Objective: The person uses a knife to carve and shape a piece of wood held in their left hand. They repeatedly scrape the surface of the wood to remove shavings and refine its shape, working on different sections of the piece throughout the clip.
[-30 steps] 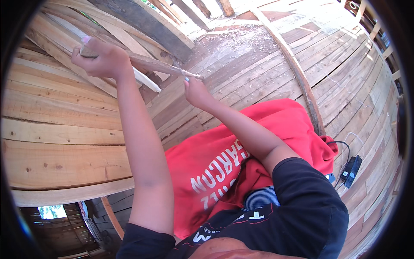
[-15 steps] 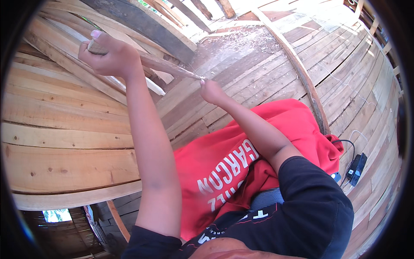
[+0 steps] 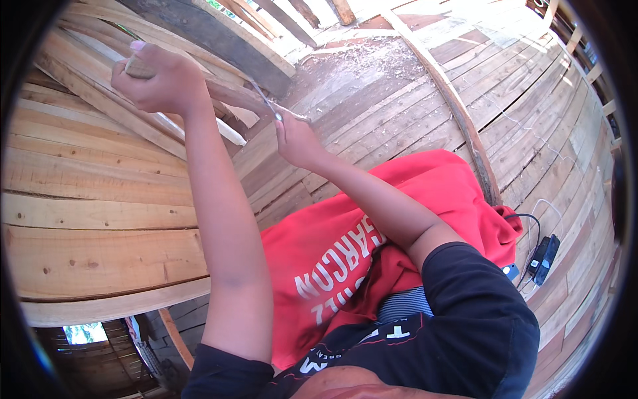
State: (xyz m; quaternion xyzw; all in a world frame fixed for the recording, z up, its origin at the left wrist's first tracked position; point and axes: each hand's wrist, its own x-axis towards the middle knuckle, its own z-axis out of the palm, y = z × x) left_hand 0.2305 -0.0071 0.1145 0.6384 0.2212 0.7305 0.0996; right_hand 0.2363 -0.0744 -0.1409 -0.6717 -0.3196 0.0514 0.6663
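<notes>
My left hand [image 3: 163, 81] is closed around a wooden stick [image 3: 232, 96], whose cut end pokes out past the thumb. The stick slants from that fist down to the right, to my other hand. In my right hand [image 3: 299, 141] I grip a knife; its narrow blade [image 3: 263, 97] points up and away, crossing the stick near its right end. The knife's handle is hidden by my fingers. A red garment with white lettering [image 3: 425, 183] covers my lap beneath the right forearm.
Pale wooden planks [image 3: 100, 259] form a raised surface on the left, with long boards [image 3: 80, 66] and a dark beam [image 3: 219, 43] beyond. Wood shavings [image 3: 365, 63] litter the plank floor. A beam [image 3: 458, 113] crosses it. At right lies a black box with cables [image 3: 545, 259].
My right hand has moved left along the stick, and the knife blade now shows clearly, angled upward. My left hand has shifted slightly left with the stick.
</notes>
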